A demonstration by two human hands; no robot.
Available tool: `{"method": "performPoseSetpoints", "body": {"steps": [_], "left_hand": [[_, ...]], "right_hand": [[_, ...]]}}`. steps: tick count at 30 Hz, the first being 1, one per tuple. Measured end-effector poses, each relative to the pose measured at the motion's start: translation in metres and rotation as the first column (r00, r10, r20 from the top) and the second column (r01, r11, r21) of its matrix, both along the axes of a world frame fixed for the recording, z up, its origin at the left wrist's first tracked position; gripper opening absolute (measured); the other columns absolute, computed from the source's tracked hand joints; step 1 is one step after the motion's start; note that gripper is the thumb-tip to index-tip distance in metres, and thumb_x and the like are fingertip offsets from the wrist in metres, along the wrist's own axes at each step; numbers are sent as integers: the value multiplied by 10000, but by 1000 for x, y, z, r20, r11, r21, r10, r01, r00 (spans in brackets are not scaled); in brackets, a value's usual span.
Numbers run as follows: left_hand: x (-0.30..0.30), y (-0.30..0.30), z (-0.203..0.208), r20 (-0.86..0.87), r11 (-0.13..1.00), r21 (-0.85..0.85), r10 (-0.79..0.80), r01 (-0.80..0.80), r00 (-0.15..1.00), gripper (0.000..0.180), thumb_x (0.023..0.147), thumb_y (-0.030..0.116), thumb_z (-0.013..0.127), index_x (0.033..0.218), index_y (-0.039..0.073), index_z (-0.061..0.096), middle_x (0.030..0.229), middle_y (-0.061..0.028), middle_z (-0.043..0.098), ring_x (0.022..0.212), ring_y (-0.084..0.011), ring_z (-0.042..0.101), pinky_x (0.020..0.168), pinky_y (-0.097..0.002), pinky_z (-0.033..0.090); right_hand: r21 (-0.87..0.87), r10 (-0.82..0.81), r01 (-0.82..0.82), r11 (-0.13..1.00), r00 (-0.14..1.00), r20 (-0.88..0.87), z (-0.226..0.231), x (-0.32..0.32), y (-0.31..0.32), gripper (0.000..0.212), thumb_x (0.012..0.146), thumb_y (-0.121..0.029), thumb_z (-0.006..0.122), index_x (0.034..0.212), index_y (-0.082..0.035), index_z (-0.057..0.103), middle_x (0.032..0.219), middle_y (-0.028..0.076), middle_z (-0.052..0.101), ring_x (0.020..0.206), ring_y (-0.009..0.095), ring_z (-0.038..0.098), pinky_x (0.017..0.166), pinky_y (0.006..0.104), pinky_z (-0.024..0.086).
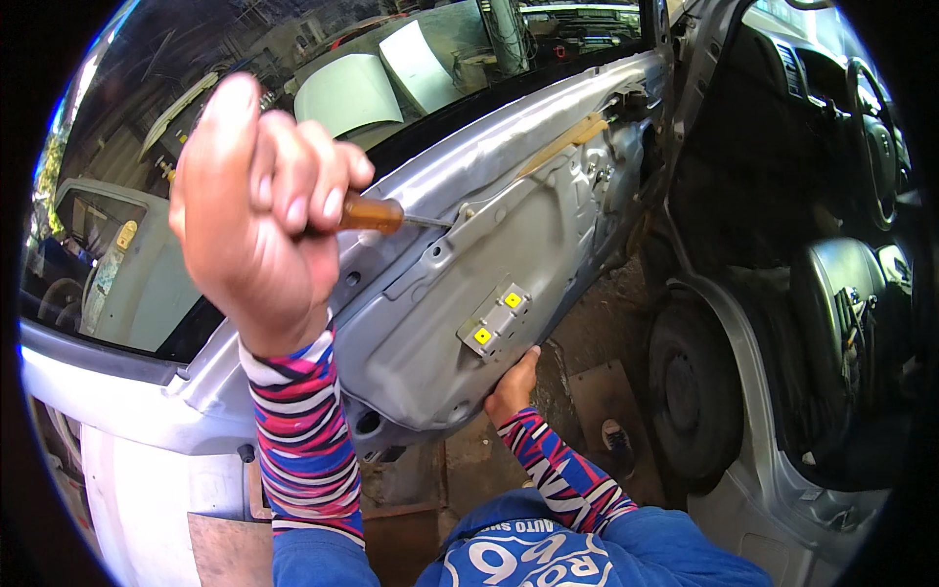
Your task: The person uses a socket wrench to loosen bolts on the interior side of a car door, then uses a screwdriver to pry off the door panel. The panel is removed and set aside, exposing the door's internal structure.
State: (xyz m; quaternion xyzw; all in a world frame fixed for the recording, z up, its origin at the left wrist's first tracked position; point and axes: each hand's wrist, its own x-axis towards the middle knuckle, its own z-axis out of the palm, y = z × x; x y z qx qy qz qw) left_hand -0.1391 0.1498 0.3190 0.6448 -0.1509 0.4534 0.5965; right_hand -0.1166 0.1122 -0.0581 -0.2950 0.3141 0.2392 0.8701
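Door [435, 174] stands open, its grey inner panel [518, 225] exposed. The right hand [512, 391] rests at the lower edge, apparently to steady it, finger grip hidden from me; the left hand [259, 201] wraps its fingers round an amber-handled screwdriver [374, 213], tip at the panel's upper rim.
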Motion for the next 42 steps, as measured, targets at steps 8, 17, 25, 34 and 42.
{"method": "performPoseSetpoints", "body": {"steps": [8,17,25,34,42], "left_hand": [[25,-51,-15,42,909,415,-59,36,997,257,993,226,607,883,-6,603,576,-18,490,463,-112,480,547,-332,502],[6,-98,-68,-34,316,948,-54,49,998,327,788,230,801,643,127,527,590,4,439,503,-168,475,442,-349,375],[-17,-46,-41,165,710,703,-92,-52,982,200,811,101,688,692,64,531,560,-29,474,479,-184,489,469,-349,428],[-7,-20,30,-27,929,340,-142,142,990,368,1062,272,384,715,150,372,560,23,370,517,-115,390,632,-324,461],[26,-14,23,-90,940,324,-80,105,993,368,1049,274,443,715,137,374,565,11,375,514,-117,398,598,-318,454]], "right_hand": [[-1,89,-89,996,993,74,-15,-1,-2,812,1026,-659,375,1419,43,481,1415,155,568,1257,309,563,1096,421,417],[-72,340,-333,940,901,270,-99,11,-2,666,1038,-597,422,1358,-20,515,1215,121,625,1015,271,638,802,418,556],[43,20,-35,998,949,316,-64,53,-38,486,987,-526,584,1231,-112,515,955,38,529,763,175,539,612,339,491],[-436,129,373,819,621,773,43,229,-54,695,954,-552,615,1358,11,572,1219,169,608,1154,302,571,1006,395,444],[-532,285,180,828,680,675,79,232,-71,837,904,-635,641,1330,80,555,1329,265,577,1244,346,548,1063,408,412]]}}
